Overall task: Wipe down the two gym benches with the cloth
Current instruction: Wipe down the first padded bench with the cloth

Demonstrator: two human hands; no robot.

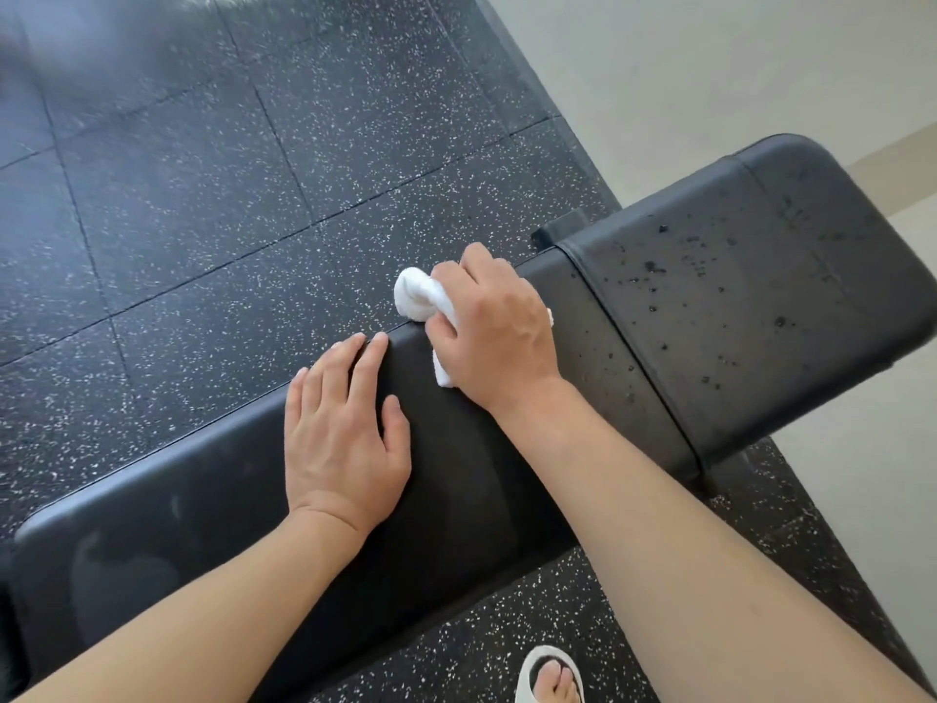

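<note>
Centrally, the white cloth point(423, 304) lies bunched at the far edge of the black bench point(456, 474), gripped by the right hand point(499, 327) for wiping; the left hand point(339, 428) rests flat, fingers extended, apparently bracing. Debris speckles the adjoining pad point(750, 281).

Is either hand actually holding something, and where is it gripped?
The right hand grips the bunched white cloth around its middle. The left hand holds nothing, resting flat on the bench.
</note>
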